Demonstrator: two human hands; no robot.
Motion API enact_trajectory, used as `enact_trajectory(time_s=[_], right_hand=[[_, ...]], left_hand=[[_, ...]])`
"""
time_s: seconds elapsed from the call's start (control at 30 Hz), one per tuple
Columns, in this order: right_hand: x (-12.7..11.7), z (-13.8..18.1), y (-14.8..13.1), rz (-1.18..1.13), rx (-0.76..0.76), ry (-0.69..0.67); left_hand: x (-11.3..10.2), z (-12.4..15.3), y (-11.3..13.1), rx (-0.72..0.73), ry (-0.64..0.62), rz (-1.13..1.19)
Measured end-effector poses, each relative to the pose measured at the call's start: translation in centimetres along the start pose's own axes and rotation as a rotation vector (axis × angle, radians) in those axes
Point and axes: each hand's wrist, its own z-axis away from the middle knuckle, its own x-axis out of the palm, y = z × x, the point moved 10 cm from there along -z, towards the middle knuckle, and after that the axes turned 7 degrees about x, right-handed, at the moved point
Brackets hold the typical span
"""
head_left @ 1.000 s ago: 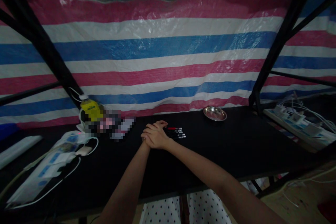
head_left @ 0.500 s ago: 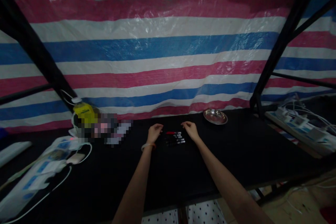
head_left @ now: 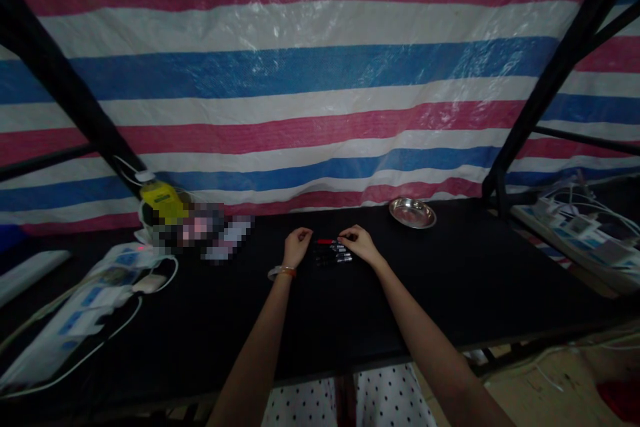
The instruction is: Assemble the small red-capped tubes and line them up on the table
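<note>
Several slim pens lie side by side on the black table, their dark bodies hard to make out against it. At the far side of the row is a red pen (head_left: pixel 326 241); closer to me are black pens with silvery ends (head_left: pixel 341 258). My right hand (head_left: pixel 359 242) pinches the red pen's right end between thumb and fingers. On the other side, my left hand (head_left: pixel 297 247) has its fingertips pressed together just beside the pen's left end. Whether anything sits in that pinch is too dark to tell.
A shiny metal dish (head_left: pixel 413 213) stands at the back right. To the left are a yellow bottle (head_left: pixel 165 201), a blurred patch, and a power strip (head_left: pixel 95 300) with cables. More chargers (head_left: pixel 575 223) lie at the far right. A striped sheet (head_left: pixel 310 70) hangs behind the table.
My right hand has moved left and taken the red pen's right end. The left hand stays beside the row, its fingers now nearer the pen. The view has tilted slightly downward.
</note>
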Motion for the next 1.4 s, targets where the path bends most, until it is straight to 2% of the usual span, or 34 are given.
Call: enact_trajectory(time_s=[0.07,0.23,0.3,0.53,0.6,1.17,1.4], right_hand=[[-0.5,0.1,0.0,-0.016,0.000,0.054],[-3.5,1.5,-0.5,-0.037,0.018,0.317],[-3.6,2.2,-1.1,-0.005,0.013,0.293],[-0.8,5.3,-3.6,0.098,-0.068,-0.017],[-0.2,5.7,-3.8,0.111,-0.068,-0.064],[0.6,4.1,-3.0,0.213,-0.011,-0.051],[0.6,4.0,-3.0,0.225,-0.037,-0.042]], left_hand=[[-0.1,0.2,0.1,0.000,0.003,-0.003],[-0.2,0.4,0.0,-0.019,0.002,0.004],[-0.2,0.4,0.0,-0.019,0.003,0.011],[-0.2,0.4,0.1,-0.019,0.014,0.031],[-0.2,0.4,0.1,-0.019,0.020,0.031],[-0.5,0.4,0.5,0.012,0.057,0.009],[0.5,0.5,0.8,0.035,-0.026,0.026]])
